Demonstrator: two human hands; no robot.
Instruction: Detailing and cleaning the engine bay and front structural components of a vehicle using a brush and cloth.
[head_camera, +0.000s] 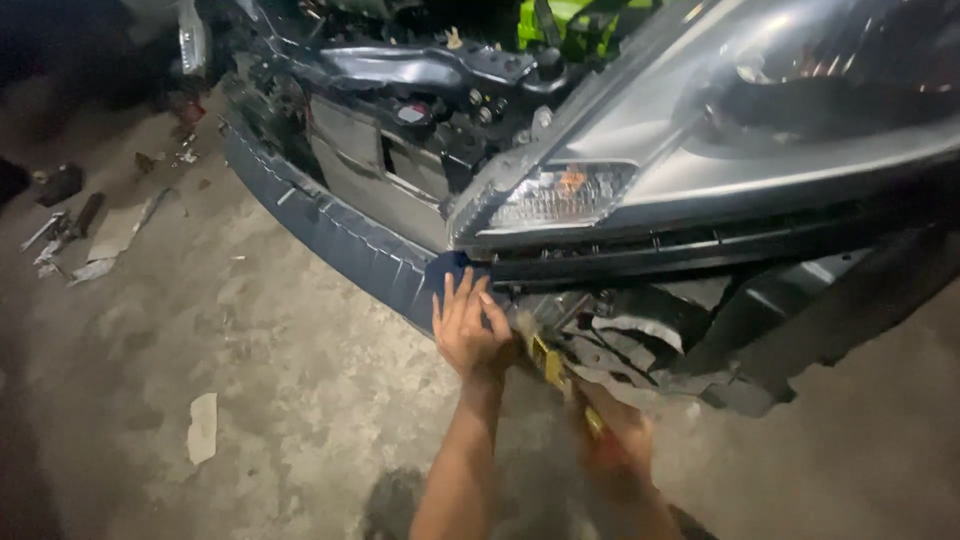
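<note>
Now, left hand (468, 325): your fingers are spread apart, flat against the blue bumper beam (340, 235) end, at 12 o'clock from your wrist.
Right hand (622, 440): blurred; fingers clamped round a yellow-handled tool (548, 362).
Tool tip: pointing toward 11 o'clock, into the bracket area under the headlight (600, 185); exact contact cannot be told.
Risk: the tip could slip off and jab your left hand just beside it.
Risk: prying hard may crack the black plastic liner (800, 320).
</note>
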